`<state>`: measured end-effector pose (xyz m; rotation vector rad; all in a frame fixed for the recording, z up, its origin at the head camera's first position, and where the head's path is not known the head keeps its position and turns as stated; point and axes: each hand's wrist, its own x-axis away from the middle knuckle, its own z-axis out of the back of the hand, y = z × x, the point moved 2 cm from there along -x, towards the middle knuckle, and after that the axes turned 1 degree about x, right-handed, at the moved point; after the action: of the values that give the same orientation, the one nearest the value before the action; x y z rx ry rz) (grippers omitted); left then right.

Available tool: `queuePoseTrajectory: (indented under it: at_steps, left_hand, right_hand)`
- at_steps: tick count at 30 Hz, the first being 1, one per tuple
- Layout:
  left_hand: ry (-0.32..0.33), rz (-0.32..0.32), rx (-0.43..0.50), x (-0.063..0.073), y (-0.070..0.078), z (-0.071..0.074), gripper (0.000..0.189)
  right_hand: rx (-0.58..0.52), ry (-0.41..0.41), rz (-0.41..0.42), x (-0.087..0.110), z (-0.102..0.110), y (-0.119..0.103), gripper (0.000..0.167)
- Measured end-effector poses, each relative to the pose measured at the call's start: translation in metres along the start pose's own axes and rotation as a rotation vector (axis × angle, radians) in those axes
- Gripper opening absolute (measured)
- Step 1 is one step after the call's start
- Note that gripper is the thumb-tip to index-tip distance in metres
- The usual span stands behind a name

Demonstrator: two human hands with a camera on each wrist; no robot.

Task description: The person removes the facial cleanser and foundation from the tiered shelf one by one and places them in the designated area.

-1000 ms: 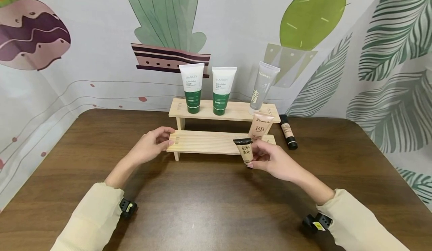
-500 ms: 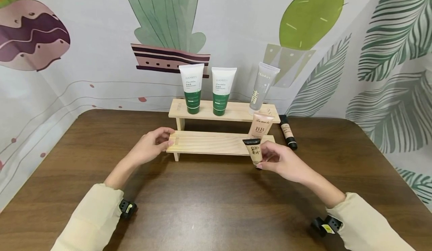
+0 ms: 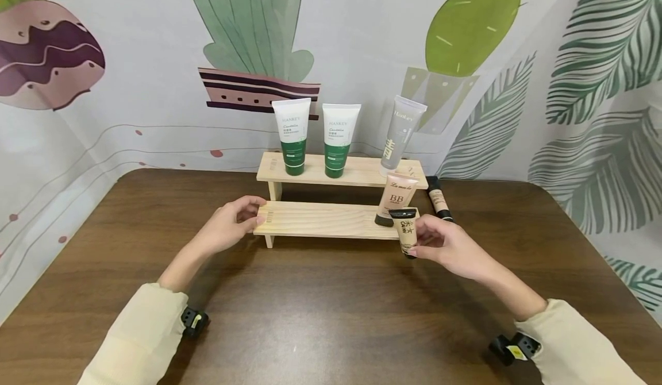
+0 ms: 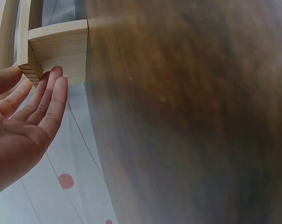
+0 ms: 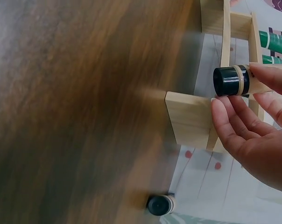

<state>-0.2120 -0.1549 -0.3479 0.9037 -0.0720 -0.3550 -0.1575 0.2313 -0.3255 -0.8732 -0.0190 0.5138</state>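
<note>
My left hand holds the left end of the lower step of a two-step wooden shelf; in the left wrist view its thumb and fingers lie about the board's end. A small beige tube with black ends is pinched upright between the thumb and fingers of my right hand, before the right end of the lower step. Just behind it, a pink BB cream tube stands tilted on that step. The right wrist view shows the held tube's black cap near the board.
Two white-and-green tubes and a grey tube stand on the upper step. A slim beige tube with black ends lies on the brown table, right of the shelf. A patterned cloth hangs behind.
My right hand has moved to the right with the small beige tube, along the front of the lower step, uncovering the pink tube's dark base. The left hand has stayed on the shelf.
</note>
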Motion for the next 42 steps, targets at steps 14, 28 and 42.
queuePoseTrajectory:
  at_steps: [14, 28, 42]
  left_hand:
    - [-0.002, -0.004, -0.001, 0.000, -0.001, 0.000, 0.031]
    - [-0.004, -0.016, -0.009, -0.001, -0.001, 0.000, 0.029]
    - [-0.011, -0.004, -0.029, -0.001, 0.001, 0.001, 0.029]
  right_hand:
    - [-0.004, 0.028, -0.021, 0.011, 0.016, 0.008, 0.023]
    - [0.083, 0.100, -0.058, 0.022, 0.040, 0.020, 0.022]
    - [0.103, 0.152, -0.169, 0.031, 0.062, 0.044, 0.023]
